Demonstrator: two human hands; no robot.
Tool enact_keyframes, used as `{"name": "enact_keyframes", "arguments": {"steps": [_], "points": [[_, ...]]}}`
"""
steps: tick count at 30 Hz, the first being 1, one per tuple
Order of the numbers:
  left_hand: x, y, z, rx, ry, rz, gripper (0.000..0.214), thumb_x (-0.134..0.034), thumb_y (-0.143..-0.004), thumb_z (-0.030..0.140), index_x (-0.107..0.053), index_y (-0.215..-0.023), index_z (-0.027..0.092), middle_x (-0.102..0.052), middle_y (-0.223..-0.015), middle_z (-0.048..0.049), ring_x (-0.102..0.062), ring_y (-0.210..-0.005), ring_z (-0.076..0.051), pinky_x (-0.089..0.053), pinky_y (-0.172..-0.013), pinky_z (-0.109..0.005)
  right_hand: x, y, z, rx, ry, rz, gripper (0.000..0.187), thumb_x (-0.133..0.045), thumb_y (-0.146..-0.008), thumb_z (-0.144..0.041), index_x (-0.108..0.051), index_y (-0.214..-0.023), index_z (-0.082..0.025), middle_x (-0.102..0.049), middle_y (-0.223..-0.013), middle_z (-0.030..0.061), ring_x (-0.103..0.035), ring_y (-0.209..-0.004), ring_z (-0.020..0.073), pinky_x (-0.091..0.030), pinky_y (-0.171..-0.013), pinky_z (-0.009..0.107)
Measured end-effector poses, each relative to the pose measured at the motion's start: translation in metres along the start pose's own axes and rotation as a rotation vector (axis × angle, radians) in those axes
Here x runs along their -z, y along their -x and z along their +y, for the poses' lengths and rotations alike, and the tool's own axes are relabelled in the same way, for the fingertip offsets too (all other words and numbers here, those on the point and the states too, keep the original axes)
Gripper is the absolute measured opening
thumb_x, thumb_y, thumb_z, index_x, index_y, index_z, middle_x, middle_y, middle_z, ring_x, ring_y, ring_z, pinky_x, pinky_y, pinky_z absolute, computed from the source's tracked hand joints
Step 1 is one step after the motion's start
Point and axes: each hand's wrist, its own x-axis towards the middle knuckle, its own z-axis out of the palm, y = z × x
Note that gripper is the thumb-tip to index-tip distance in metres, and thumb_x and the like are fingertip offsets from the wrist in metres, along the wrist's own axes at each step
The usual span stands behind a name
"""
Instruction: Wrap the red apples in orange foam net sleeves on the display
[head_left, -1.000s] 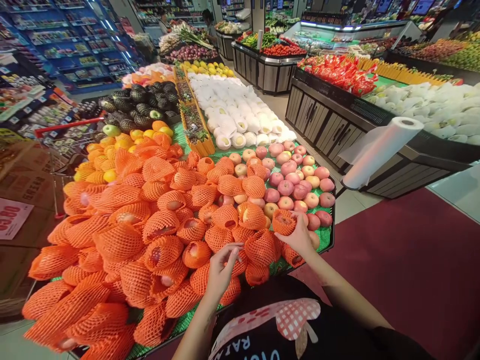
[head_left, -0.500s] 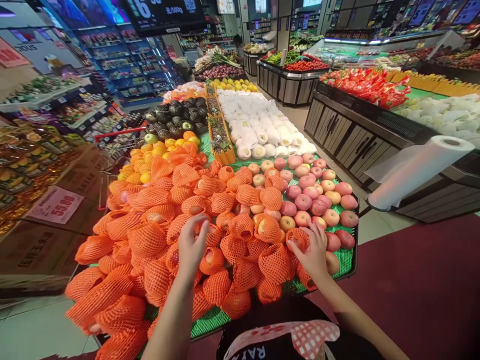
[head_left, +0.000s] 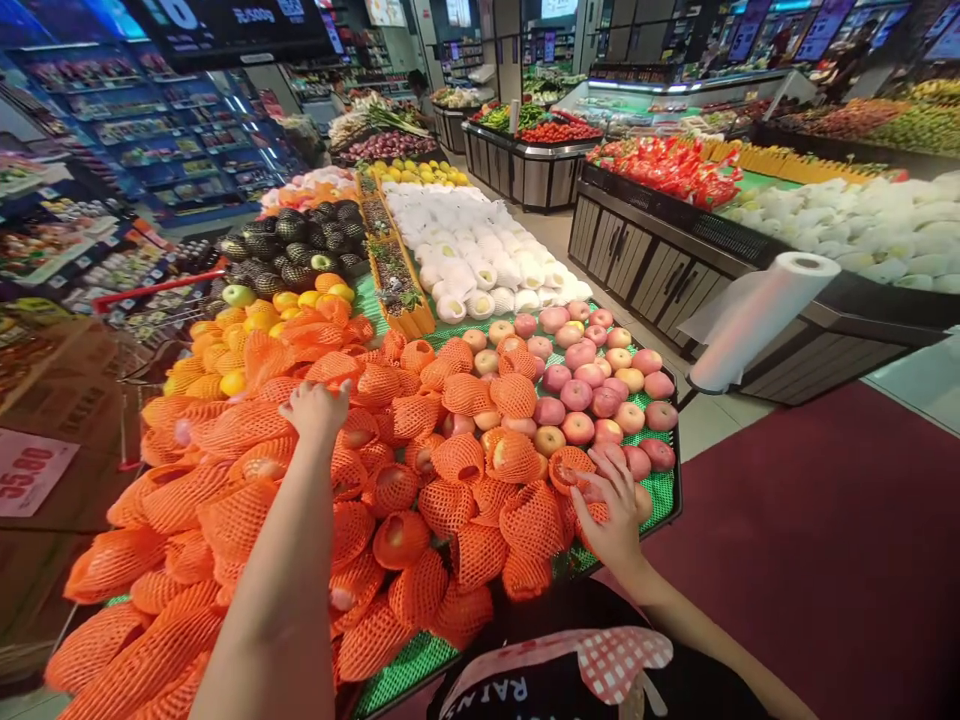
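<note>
"Two hands on my feed. Left?"
"Left hand out over the nets, fingers bent; I can't tell its grip."
"Right?"
"Right hand loose, fingers well spread, gripping nothing I can see. Fingertips overlap one net; contact unclear."
"Where's that?"
"Right end of the pile, just beside the bare apples, green mat showing around them."

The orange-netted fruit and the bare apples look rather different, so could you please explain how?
The orange-netted fruit is mostly hidden by mesh; the bare apples show red to yellowish skin. The orange-netted fruit overlaps in a heap, while the bare apples lie more separately, with green mat showing between some. The left hand is over the orange-netted fruit, away from the bare apples. Both groups share the green mat.
</note>
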Motion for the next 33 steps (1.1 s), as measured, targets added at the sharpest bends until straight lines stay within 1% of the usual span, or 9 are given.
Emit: {"name": "enact_keyframes", "arguments": {"steps": [3, 6, 10, 13, 19, 23, 26, 29, 33], "points": [[0.014, 0.039, 0.013, -0.088, 0.042, 0.115, 0.040, -0.047, -0.103, 0.032, -0.065, -0.124, 0.003, -0.060, -0.143, -0.0276, -0.056, -0.132, -0.040, -0.036, -0.114, -0.059, 0.003, 0.010, -0.008, -0.015, -0.172, -0.100, 0.014, -0.063, -0.097, -0.020, -0.071, -0.109, -0.024, -0.075, -0.117, 0.0089, -0.069, -0.113, 0.0261, -0.056, -0.101, 0.047], [0.016, 0.122, 0.031, -0.325, 0.192, 0.153, 0.024, -0.053, -0.097, 0.033, -0.069, -0.103, 0.015, -0.073, -0.116, -0.0164, -0.067, -0.111, -0.032, -0.051, -0.097, -0.045, -0.001, 0.018, -0.024, -0.107, -0.486, -0.415, 0.011, -0.064, -0.098, -0.026, -0.070, -0.106, -0.023, -0.078, -0.099, 0.0054, -0.074, -0.091, 0.0202, -0.061, -0.086, 0.036], [0.002, 0.258, 0.055, -0.633, 0.586, -0.221, 0.006, -0.063, -0.090, 0.028, -0.062, -0.090, 0.023, -0.071, -0.083, -0.0011, -0.067, -0.073, -0.017, -0.055, -0.071, -0.029, -0.010, 0.019, -0.048, -0.346, -0.915, -0.678, 0.041, -0.076, -0.090, -0.047, -0.065, -0.121, -0.023, -0.075, -0.116, 0.0081, -0.074, -0.103, 0.0220, -0.060, -0.087, 0.035], [-0.007, 0.324, 0.063, -0.493, 0.862, -0.427, 0.019, -0.070, -0.085, 0.027, -0.059, -0.100, 0.024, -0.069, -0.088, 0.0004, -0.066, -0.072, -0.015, -0.056, -0.066, -0.027, -0.012, 0.013, -0.056, -0.512, -1.017, -0.724, 0.047, -0.076, -0.086, -0.061, -0.068, -0.110, -0.021, -0.075, -0.105, 0.0058, -0.071, -0.102, 0.0229, -0.058, -0.087, 0.035], [-0.016, 0.345, 0.053, -0.003, 1.197, -0.599, 0.036, -0.083, -0.075, 0.042, -0.060, -0.094, 0.021, -0.067, -0.086, -0.0012, -0.068, -0.080, -0.018, -0.058, -0.068, -0.027, 0.008, 0.021, -0.036, -0.489, -0.774, -0.864, 0.046, -0.079, -0.081, -0.057, -0.055, -0.068, -0.019, -0.053, -0.064, -0.0041, -0.048, -0.061, 0.0117, -0.037, -0.059, 0.026], [-0.026, 0.352, 0.045, 0.108, 1.152, -0.380, 0.032, -0.081, -0.074, 0.043, -0.066, -0.090, 0.019, -0.066, -0.076, 0.0007, -0.063, -0.068, -0.013, -0.053, -0.063, -0.022, 0.027, 0.051, -0.012, -0.463, -0.476, -0.571, 0.031, -0.071, -0.085, -0.040, -0.050, -0.070, -0.021, -0.046, -0.060, -0.0060, -0.042, -0.054, 0.0109, -0.030, -0.054, 0.025], [-0.033, 0.368, 0.050, -0.003, 0.992, -0.332, 0.026, -0.076, -0.079, 0.040, -0.068, -0.089, 0.018, -0.064, -0.068, 0.0021, -0.059, -0.058, -0.012, -0.049, -0.054, -0.021, 0.044, 0.074, -0.006, -0.118, -0.235, -0.414, 0.014, -0.060, -0.092, -0.028, -0.066, -0.083, -0.020, -0.055, -0.062, -0.0016, -0.044, -0.056, 0.0128, -0.030, -0.057, 0.027], [-0.038, 0.387, 0.064, -0.207, 0.852, -0.325, 0.019, -0.071, -0.085, 0.036, -0.068, -0.089, 0.019, -0.066, -0.067, 0.0020, -0.059, -0.053, -0.012, -0.048, -0.051, -0.021, 0.057, 0.089, -0.013, 0.091, -0.290, -0.597, 0.020, -0.055, -0.095, -0.022, -0.074, -0.088, -0.021, -0.060, -0.062, 0.0000, -0.042, -0.055, 0.0131, -0.029, -0.059, 0.029], [-0.038, 0.410, 0.084, -0.596, 0.799, -0.444, 0.007, -0.064, -0.089, 0.024, -0.067, -0.093, 0.019, -0.067, -0.068, 0.0032, -0.060, -0.052, -0.011, -0.048, -0.053, -0.020, 0.051, 0.102, -0.021, -0.550, -0.739, -0.674, 0.023, -0.058, -0.091, -0.034, -0.063, -0.073, -0.021, -0.050, -0.057, -0.0036, -0.035, -0.052, 0.0119, -0.030, -0.055, 0.026]]}}
